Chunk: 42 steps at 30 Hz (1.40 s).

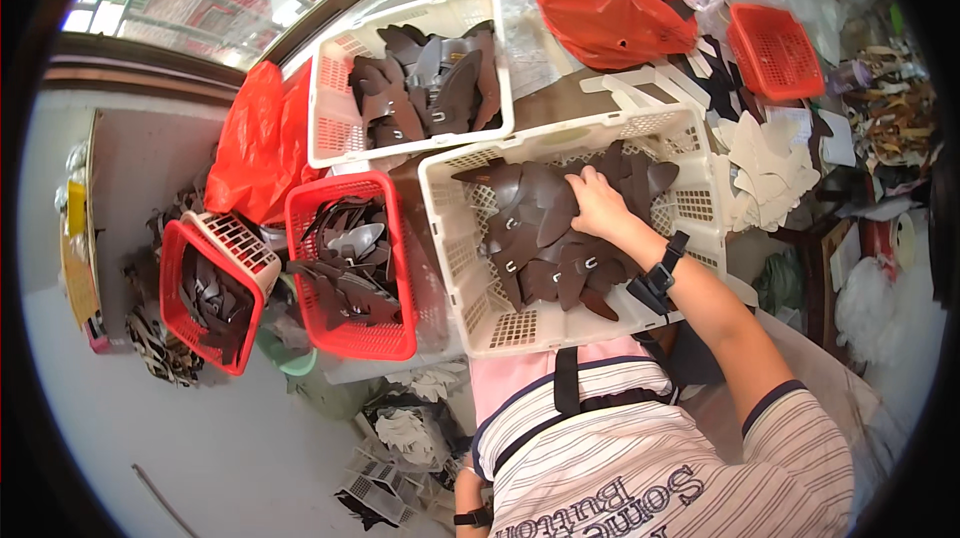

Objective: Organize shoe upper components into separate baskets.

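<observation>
Inside the large white crate [512,330] at the middle of the head view lies a heap of dark brown curved pieces [560,273], several bearing a small pale U-shaped mark. Over the heap, the right hand [598,206] reaches down with its thumb and fingers slightly apart, touching the pieces; I cannot tell whether it pinches 1 of them. A black device [657,278] is strapped at that wrist. Low beside the striped shirt [620,428], the left hand [468,486] is mostly hidden, so its state cannot be told.

Beyond the crate's far left corner, a second white basket [336,144] holds more dark pieces. To the left stand 2 further filled baskets: 1 red basket [408,283] and 1 tilted red-and-white basket [175,283]. Cream cut pieces [765,173] lie right of the crate.
</observation>
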### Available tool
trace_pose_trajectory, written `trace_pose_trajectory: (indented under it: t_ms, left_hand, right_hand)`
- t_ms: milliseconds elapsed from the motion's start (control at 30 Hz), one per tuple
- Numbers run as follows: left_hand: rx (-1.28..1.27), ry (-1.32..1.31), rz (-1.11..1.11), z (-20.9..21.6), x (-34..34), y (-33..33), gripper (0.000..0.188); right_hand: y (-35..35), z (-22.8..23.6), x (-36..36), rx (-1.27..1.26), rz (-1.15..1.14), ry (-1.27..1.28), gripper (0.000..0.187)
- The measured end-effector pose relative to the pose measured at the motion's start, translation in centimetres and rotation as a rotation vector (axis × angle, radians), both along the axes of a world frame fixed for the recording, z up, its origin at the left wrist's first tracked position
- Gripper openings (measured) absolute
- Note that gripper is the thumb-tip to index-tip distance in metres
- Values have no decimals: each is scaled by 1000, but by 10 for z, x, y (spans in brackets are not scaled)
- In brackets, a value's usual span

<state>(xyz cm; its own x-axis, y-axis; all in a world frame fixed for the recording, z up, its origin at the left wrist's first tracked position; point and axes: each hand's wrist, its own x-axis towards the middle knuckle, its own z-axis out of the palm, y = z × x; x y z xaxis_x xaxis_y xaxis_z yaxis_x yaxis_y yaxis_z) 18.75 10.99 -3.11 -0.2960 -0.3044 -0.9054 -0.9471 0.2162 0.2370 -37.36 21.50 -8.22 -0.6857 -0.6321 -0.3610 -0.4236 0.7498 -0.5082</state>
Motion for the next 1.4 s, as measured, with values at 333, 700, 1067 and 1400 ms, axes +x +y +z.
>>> trace_pose_trajectory:
  t_ms: [333,700,1067,1400]
  left_hand:
    - [-609,309,-114,117,-150,-101,26]
    - [-247,913,-109,183,-335,-95,28]
    - [719,1094,391,198,-335,-54,50]
    - [658,1116,541,224,-302,-43,38]
  right_hand:
    - [43,22,-13,-193,14,79,78]
    - [44,232,17,-1136,-621,-1143,42]
    - [18,278,61,-1383,-635,-951,42]
    - [5,297,83,-1348,-599,-986,44]
